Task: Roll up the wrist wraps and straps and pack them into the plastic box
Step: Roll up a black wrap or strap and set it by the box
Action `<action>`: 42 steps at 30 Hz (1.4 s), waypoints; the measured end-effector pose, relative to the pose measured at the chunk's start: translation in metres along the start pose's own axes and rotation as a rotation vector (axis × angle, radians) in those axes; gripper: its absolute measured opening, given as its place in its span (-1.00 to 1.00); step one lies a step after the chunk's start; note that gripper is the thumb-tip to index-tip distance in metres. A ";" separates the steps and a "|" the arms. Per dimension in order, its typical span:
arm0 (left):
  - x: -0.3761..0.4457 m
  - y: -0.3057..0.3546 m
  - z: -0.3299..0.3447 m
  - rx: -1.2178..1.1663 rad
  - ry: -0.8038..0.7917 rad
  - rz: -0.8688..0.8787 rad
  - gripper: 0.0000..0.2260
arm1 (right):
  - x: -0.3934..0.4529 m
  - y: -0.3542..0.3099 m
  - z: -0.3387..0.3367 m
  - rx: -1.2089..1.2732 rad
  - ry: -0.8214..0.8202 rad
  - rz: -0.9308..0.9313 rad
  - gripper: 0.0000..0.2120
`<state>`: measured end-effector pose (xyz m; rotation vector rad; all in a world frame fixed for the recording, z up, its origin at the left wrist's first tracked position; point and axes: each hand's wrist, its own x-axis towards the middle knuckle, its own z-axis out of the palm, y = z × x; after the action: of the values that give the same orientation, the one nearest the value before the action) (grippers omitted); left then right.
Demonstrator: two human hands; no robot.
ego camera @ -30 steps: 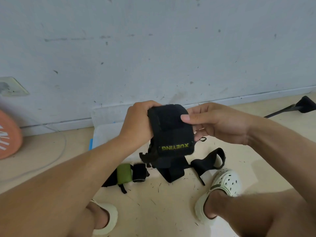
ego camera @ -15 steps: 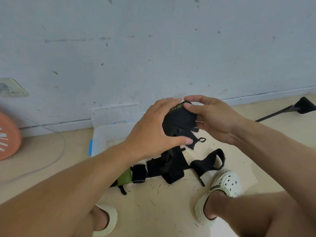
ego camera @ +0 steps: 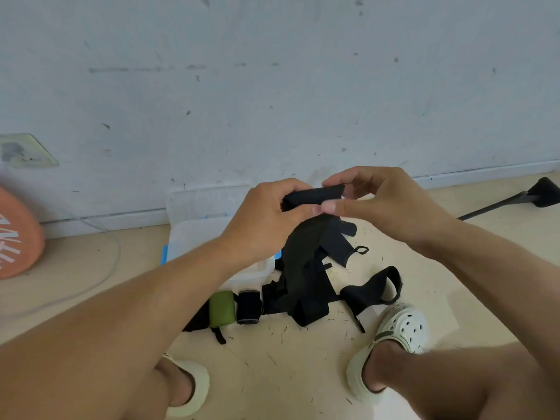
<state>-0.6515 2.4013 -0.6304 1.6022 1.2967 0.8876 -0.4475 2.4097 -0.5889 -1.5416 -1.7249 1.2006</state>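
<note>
Head view gives me the floor (ego camera: 303, 374) along the wall, where the clear plastic box (ego camera: 200, 234) sits with its lid leaning up behind it. Just in front of the box I see a heap of black straps (ego camera: 306, 295), a green roll (ego camera: 222, 309) and a small black roll (ego camera: 249, 307). Above them, my left hand (ego camera: 266, 219) and right hand (ego camera: 385, 204) both pinch the rolled top of a black wrist wrap (ego camera: 312, 197), fingers curled round it, its tail hanging down.
</note>
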 end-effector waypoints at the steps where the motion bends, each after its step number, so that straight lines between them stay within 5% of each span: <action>1: 0.000 0.002 -0.001 -0.010 -0.033 -0.004 -0.92 | -0.001 0.000 -0.001 -0.078 0.000 -0.039 -0.72; 9: -0.002 0.009 -0.001 -0.206 -0.070 -0.136 -0.83 | 0.000 0.007 0.001 -0.134 0.057 -0.207 -0.77; 14: -0.002 0.013 0.004 -0.446 -0.150 -0.354 -0.54 | 0.001 0.007 0.007 -0.036 0.105 -0.255 -0.84; 19: 0.000 0.013 0.003 -0.543 -0.056 -0.371 -0.71 | 0.004 0.011 0.010 -0.022 0.169 -0.294 -0.82; 23: 0.000 0.013 -0.003 -0.534 -0.003 -0.325 -0.82 | 0.001 0.006 0.005 0.049 0.071 -0.223 -0.77; 31: -0.002 0.014 -0.007 -0.493 0.007 -0.212 -0.76 | 0.003 0.006 0.002 0.195 0.028 -0.106 -0.40; 42: 0.000 0.009 -0.002 -0.411 0.023 -0.222 -0.77 | 0.003 0.005 0.002 0.234 -0.054 -0.082 -0.80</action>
<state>-0.6505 2.4005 -0.6210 1.1102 1.1884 0.9608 -0.4469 2.4122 -0.5950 -1.2992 -1.6005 1.3595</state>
